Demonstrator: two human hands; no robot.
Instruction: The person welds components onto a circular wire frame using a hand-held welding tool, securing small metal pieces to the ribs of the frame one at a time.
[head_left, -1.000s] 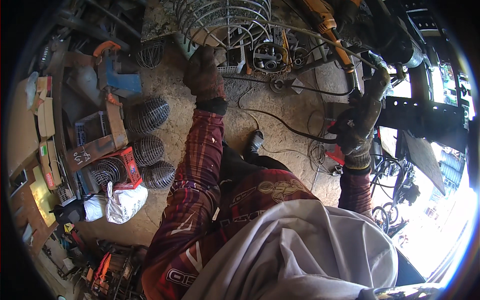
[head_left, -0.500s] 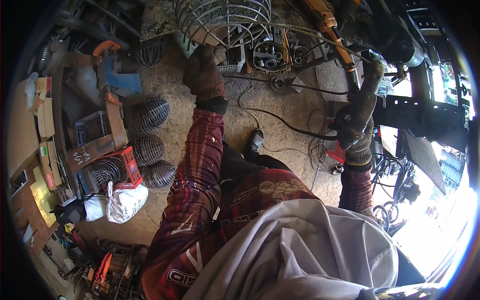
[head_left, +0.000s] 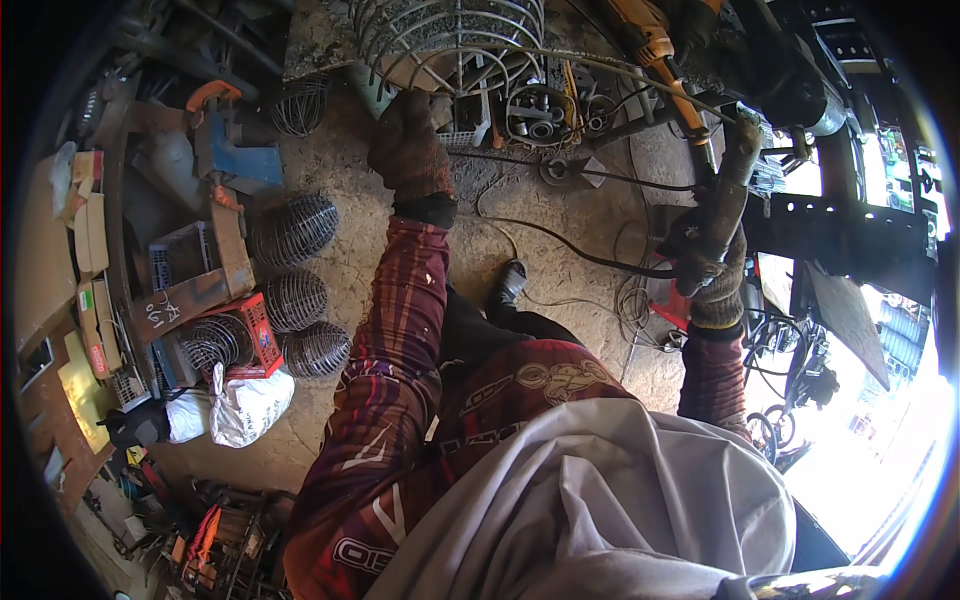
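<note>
At the top centre, a round cage of bent metal wire (head_left: 455, 45) stands on the workbench. My left hand (head_left: 410, 150), in a dark, dirty knit glove, reaches up to the cage's near lower edge, its fingers closed on the wire there. My right hand (head_left: 715, 275), also gloved, is wrapped round a worn welding electrode holder (head_left: 733, 185) that points away from me. From the holder's tip a long thin welding rod (head_left: 640, 68) runs left toward the cage. A black cable (head_left: 580, 242) trails leftward from the holder. My right fingers are partly hidden behind it.
An orange angle grinder (head_left: 655, 50) lies right of the cage. Near it stands a tray of metal rings (head_left: 540, 125). Finished-looking wire cages (head_left: 300, 228) sit on the floor at left, beside a red crate (head_left: 262, 335) and a white sack (head_left: 250, 405). Loose cables (head_left: 632, 305) coil on the floor.
The tip of the electrode holder has shifted slightly left. My left hand stays at the cage's edge.
</note>
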